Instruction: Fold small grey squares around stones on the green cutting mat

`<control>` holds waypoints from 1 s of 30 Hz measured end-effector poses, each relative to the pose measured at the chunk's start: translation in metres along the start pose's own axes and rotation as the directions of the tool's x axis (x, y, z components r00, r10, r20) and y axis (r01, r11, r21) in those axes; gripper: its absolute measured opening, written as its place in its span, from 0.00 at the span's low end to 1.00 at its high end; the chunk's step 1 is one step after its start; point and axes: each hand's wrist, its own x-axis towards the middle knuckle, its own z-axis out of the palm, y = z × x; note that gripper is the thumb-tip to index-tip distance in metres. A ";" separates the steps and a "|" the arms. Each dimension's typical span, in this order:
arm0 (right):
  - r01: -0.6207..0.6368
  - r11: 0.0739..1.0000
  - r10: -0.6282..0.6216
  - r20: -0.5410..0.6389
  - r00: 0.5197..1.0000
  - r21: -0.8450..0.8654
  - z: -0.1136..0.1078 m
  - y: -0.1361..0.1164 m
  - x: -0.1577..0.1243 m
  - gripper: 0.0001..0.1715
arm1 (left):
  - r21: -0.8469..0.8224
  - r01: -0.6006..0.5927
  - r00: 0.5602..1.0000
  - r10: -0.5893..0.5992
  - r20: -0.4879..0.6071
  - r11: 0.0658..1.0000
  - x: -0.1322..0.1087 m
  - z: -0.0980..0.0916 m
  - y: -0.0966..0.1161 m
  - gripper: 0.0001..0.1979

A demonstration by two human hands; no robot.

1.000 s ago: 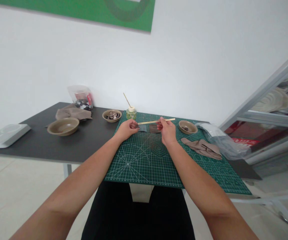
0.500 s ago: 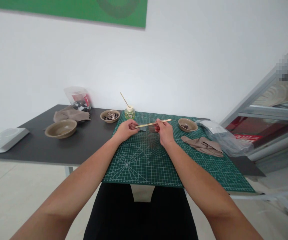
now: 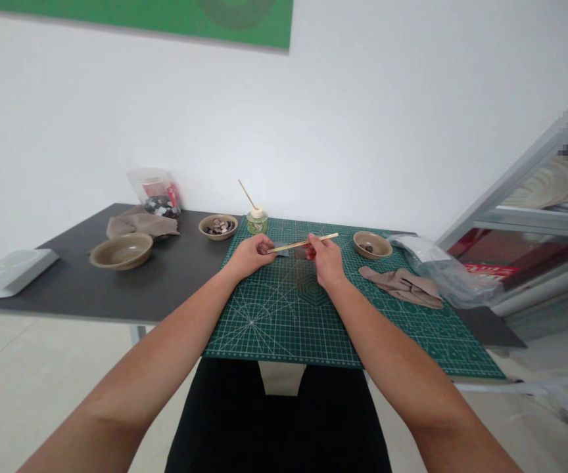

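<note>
My right hand [image 3: 327, 260] pinches a thin wooden stick [image 3: 291, 246], held nearly level over the green cutting mat [image 3: 274, 322]. The stick's left end meets the fingers of my left hand [image 3: 252, 257]. Those fingers are closed together; whatever they hold there is too small to make out. Just under the stick, beside the left fingertips, lies a small grey flat piece [image 3: 283, 253]. Behind my left hand stands a small glass bottle [image 3: 257, 224] of greenish look with a pale neck, another thin stick [image 3: 246, 193] poking out of it.
A brown bowl [image 3: 218, 238] with dark and pale pieces stands left of the bottle. Another bowl [image 3: 373, 255], a brown cloth [image 3: 407, 289] and a clear plastic bag [image 3: 436, 266] lie right. Further left are a larger bowl [image 3: 122, 263], a plastic container [image 3: 152, 187] and a white device [image 3: 10, 272].
The view has shifted very slightly. Both hands and the stick keep practically the same pose.
</note>
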 end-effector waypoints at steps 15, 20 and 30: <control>0.002 1.000 -0.002 0.006 1.000 0.001 0.000 0.001 0.000 0.22 | -0.004 -0.005 1.000 0.005 0.022 1.000 0.000 0.000 0.001 0.13; -0.002 1.000 0.001 0.024 1.000 0.006 0.002 0.002 -0.001 0.22 | 0.045 -0.032 0.999 0.031 0.018 0.998 -0.001 0.000 0.001 0.12; -0.007 1.000 0.007 -0.002 1.000 0.003 -0.001 -0.001 -0.001 0.18 | -0.009 -0.016 1.000 0.016 0.024 1.000 0.000 0.000 -0.001 0.13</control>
